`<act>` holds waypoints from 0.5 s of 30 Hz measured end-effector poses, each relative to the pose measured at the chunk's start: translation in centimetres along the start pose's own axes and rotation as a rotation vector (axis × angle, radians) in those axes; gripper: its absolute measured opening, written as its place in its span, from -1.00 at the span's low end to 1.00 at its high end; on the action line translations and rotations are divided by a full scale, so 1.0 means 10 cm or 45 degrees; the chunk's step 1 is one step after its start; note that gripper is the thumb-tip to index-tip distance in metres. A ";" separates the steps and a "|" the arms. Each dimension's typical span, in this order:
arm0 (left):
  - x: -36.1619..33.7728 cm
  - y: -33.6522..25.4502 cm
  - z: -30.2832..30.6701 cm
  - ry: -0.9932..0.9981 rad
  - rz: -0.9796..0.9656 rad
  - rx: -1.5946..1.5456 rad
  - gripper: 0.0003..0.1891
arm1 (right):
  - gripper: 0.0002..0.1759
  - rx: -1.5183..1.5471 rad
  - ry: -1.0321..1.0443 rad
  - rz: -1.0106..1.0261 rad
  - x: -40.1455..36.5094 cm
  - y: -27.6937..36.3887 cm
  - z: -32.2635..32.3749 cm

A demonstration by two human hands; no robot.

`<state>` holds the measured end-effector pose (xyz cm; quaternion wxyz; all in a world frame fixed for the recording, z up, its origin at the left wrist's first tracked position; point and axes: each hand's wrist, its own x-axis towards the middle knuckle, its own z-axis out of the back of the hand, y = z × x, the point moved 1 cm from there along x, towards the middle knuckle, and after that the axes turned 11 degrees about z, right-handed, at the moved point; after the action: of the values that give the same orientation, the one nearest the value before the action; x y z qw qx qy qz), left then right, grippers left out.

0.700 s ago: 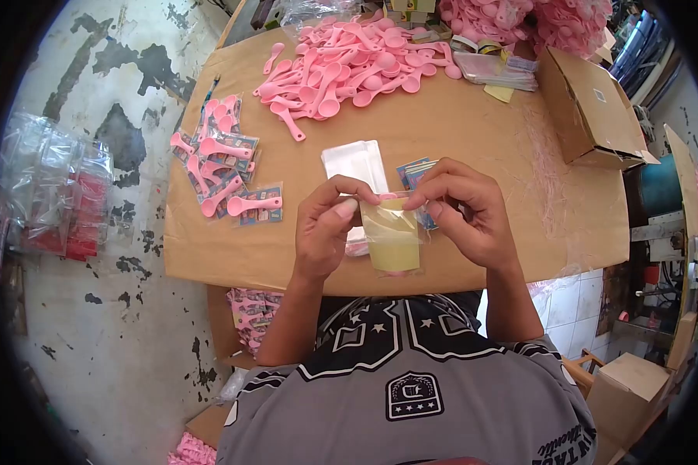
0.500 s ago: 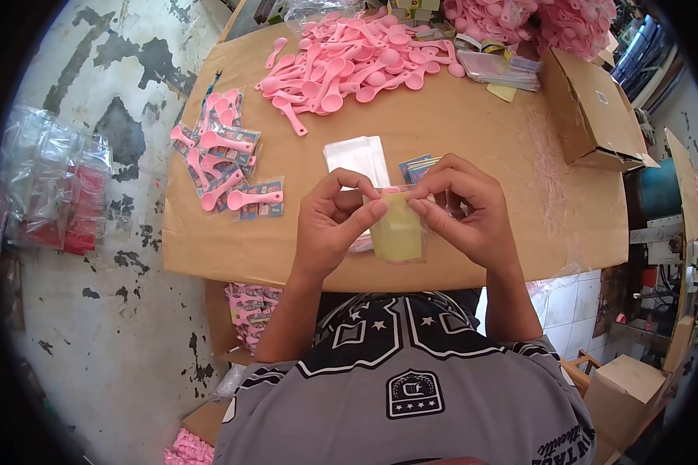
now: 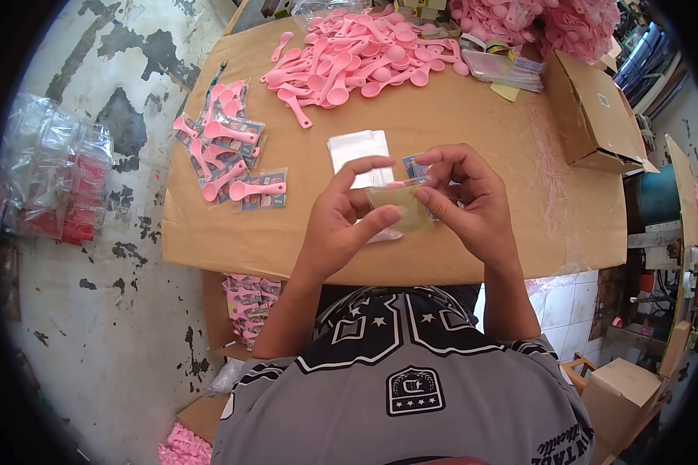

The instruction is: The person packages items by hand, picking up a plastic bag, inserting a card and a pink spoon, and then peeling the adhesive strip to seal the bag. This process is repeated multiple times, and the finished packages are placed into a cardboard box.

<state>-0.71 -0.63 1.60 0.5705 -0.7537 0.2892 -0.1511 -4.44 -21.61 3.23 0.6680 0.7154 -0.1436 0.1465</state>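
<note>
A small clear plastic bag (image 3: 411, 218) with a pale yellow card inside is held up over the table's near edge. A bit of pink shows at its top edge. My right hand (image 3: 473, 205) pinches the bag's upper right side between thumb and fingers. At the other side, my left hand (image 3: 341, 221) has its thumb against the front of the bag and its index finger stretched along the top; its other fingers are partly hidden. Behind my hands lie a stack of white bags (image 3: 358, 147) and some printed cards (image 3: 412, 166), mostly covered by my right hand.
Pink measuring spoons (image 3: 357, 66) form a big pile at the back of the table (image 3: 520, 225). Several bagged spoons with cards (image 3: 260, 190) lie at the left. A cardboard box (image 3: 593, 116) and clear packets (image 3: 504, 70) are at the right.
The bag has tilted, so its front looks shorter and its top edge faces up. My left index finger has straightened away from the thumb. The view has shifted slightly.
</note>
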 end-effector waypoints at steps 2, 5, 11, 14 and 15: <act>0.02 0.05 0.05 -0.044 0.094 0.240 -0.57 | -0.58 -0.012 -0.028 -0.004 0.01 0.02 -0.01; 0.02 0.01 -0.02 -0.065 0.021 0.085 -0.65 | -0.55 0.007 -0.100 -0.004 -0.01 0.00 -0.02; 0.01 0.02 0.02 -0.047 -0.020 0.103 -0.64 | -0.58 0.019 -0.035 -0.101 -0.03 0.00 0.01; 0.02 0.02 0.06 -0.074 -0.066 0.074 -0.62 | -0.70 0.011 0.089 -0.202 -0.06 -0.02 0.06; 0.02 0.01 0.09 -0.083 -0.087 0.064 -0.62 | -0.74 -0.019 0.066 -0.204 -0.07 -0.02 0.10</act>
<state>-0.13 -0.11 1.18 0.5929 -0.7530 0.2406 -0.1534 -4.98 -22.56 2.66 0.6863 0.7155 -0.0696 0.1101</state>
